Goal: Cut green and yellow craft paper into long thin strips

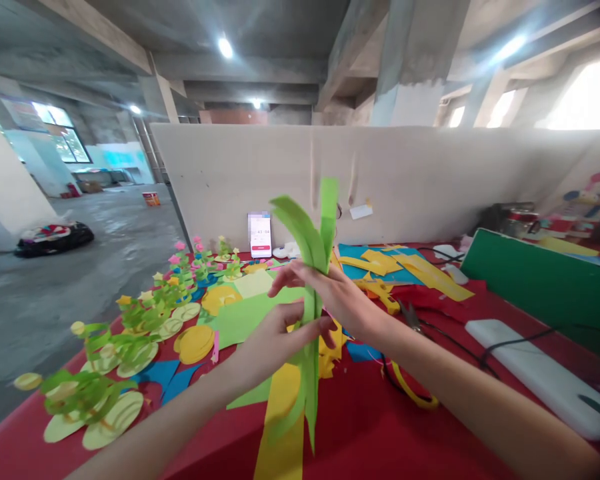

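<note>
Both hands on the green strips, held up over the middle of the desk.

Our left hand point(275, 340) pinches the green paper strips point(313, 267) low, fingers closed on them; our right hand point(340, 297) grips them just above, fingers wrapped round. Under them lies a yellow strip point(280, 413) on the red desk point(405, 427). Paper flowers point(130, 333) line the left edge, a phone point(261, 235) stands at the far edge, and a green board point(540, 280) sits to the right.

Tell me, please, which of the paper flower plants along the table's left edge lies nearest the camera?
The paper plant at the lower left corner, with curled green strips, pale yellow-green discs and a yellowish bud; the others recede toward the phone.
</note>
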Motion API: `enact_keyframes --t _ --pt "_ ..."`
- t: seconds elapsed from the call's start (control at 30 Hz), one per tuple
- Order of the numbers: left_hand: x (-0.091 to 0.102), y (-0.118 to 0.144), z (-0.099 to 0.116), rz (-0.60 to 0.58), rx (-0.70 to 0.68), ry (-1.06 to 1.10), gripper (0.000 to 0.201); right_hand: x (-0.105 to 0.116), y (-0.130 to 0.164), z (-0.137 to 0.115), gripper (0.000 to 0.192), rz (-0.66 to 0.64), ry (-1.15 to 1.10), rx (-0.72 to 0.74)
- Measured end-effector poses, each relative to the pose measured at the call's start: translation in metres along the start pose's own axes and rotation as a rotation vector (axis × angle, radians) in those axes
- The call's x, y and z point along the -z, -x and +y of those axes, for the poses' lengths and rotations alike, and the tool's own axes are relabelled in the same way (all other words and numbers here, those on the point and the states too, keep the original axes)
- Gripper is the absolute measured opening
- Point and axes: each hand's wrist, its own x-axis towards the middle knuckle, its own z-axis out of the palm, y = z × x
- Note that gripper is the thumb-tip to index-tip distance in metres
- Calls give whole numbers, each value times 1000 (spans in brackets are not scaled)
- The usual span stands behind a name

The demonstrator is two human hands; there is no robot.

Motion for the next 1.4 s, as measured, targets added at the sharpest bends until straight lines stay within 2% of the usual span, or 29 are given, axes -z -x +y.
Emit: enact_keyframes --t 0.07,0.23,0.33,0.37,0.43,0.53,0.6,0.7,0.87,0.97,1.07,1.13,1.23,1.3,1.4 --pt "4 -1 2 12 34 -120 30 -1 1 4 36 -6 -31 -1" --pt "23 -3 4 46 69 -510 36 -2 -6 11 31 5 8 124" --pt "30 -6 8 110 -55 -673 34 -3 -16 15 31 2 67 190" --pt "30 -8 9 151 -101 -667 29 -3 -18 16 31 3 86 200" --pt "27 -12 10 200 -128 -516 17 -5 -22 18 31 1 110 160" --pt "22 -16 7 146 -64 -225 14 -6 -22 18 35 -32 45 15" --pt "19 -18 3 108 -34 -159 17 -7 -20 16 39 -73 -64 -65" --pt "17 -17 -1 116 -9 -174 21 -7 -18 14 38 -76 -162 -81" --pt "18 -16 -1 178 10 -305 28 -8 -20 17 32 61 -201 1" --pt "20 -15 0 243 -11 -408 29 -3 -23 19 29 93 -376 27" --pt "25 -13 -1 259 -28 -477 30 11 -21 20 26 130 -543 -1" --pt "28 -11 -3 205 0 -485 33 22 -18 23 24 179 -577 -11" --pt "28 -9 -6 -1 82 -328 36 33 -10 34 17 244 -616 -57" --pt "23 -7 -8 -150 153 -150 33 32 -1 44 15 291 -624 -129" --pt "13 -5 -16 -258 276 -15 32 23 15 61 18 366 -573 -218"
